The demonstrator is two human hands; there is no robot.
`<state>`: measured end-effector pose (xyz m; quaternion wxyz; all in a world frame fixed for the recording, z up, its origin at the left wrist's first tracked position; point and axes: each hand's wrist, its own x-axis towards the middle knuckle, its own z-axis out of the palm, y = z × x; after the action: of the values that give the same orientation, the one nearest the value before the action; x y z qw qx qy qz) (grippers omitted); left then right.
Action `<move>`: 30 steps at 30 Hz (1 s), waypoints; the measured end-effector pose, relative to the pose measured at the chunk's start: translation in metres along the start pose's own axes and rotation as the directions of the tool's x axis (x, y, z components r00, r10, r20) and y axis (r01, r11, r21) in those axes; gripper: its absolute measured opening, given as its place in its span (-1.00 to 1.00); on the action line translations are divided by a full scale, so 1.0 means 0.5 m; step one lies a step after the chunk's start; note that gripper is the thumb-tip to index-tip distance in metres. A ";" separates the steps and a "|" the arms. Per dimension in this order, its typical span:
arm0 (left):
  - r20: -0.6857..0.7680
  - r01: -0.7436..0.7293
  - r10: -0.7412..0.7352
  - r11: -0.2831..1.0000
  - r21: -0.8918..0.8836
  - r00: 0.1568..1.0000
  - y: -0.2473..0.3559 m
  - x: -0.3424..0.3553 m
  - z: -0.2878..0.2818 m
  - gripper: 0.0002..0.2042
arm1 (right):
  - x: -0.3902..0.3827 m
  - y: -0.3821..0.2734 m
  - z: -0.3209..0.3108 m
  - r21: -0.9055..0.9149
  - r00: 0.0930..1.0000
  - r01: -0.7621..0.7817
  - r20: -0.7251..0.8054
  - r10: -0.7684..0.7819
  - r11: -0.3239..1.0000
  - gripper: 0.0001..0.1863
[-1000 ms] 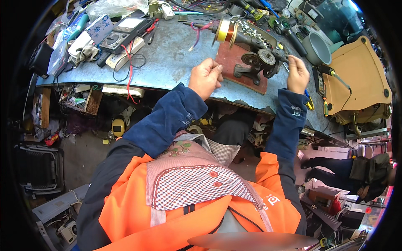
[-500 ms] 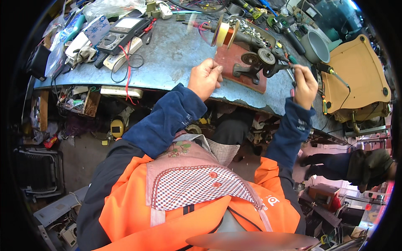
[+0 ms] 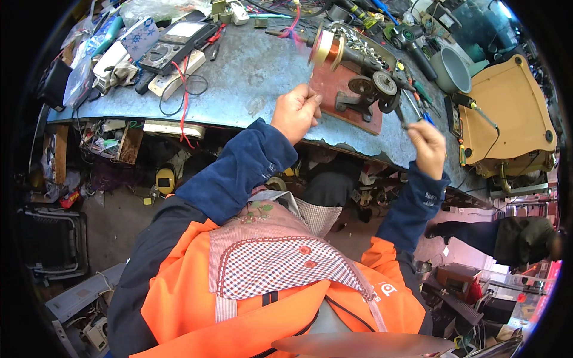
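Evidently, winding is under way rather than finished. Nearest the person, the right hand (image 3: 428, 149) is curled, its fingers closed at the end of the crank (image 3: 403, 117), though blur hides the exact grip. The left hand (image 3: 296, 113) is pinched, thumb against forefinger, over the front edge of the blue workbench (image 3: 250, 77); I cannot tell whether fine wire passes between those fingertips. Just beyond, the geared coil winder (image 3: 356, 102) stands on a red baseboard (image 3: 328, 86), and its spool (image 3: 325, 48) sits on the shaft at the left, above the left hand. Copper-coloured turns already cover part of the spool between its flanges, next to a pale band. How many turns remain cannot be told, but the spool is not yet off the shaft. Past it, a pink cord (image 3: 292, 28) blurs around the shaft, and a tray of metal pieces (image 3: 389, 58) lies behind the winder.
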<state>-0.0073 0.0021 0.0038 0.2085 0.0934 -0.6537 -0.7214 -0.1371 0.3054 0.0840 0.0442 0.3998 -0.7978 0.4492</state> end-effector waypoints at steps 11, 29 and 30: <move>-0.007 0.006 -0.006 1.000 -0.009 1.000 0.000 0.004 0.005 -0.85 | 0.107 0.135 0.062 -0.433 0.986 -0.088 -0.165 0.018 0.897 -0.80; -0.031 0.038 -0.040 0.998 -0.056 0.999 0.002 0.007 0.009 -0.85 | 0.110 0.146 0.072 -0.316 0.963 0.001 -0.255 -0.086 0.949 -0.80; -0.039 0.039 -0.041 0.998 -0.053 0.998 0.005 0.006 0.007 -0.84 | 0.083 0.145 0.075 -0.312 0.978 0.009 -0.195 -0.073 0.950 -0.84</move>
<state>-0.0112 0.0038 0.0071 0.2096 0.1153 -0.6285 -0.7401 -0.2033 0.2725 0.0301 0.1974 0.3563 -0.8409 0.3563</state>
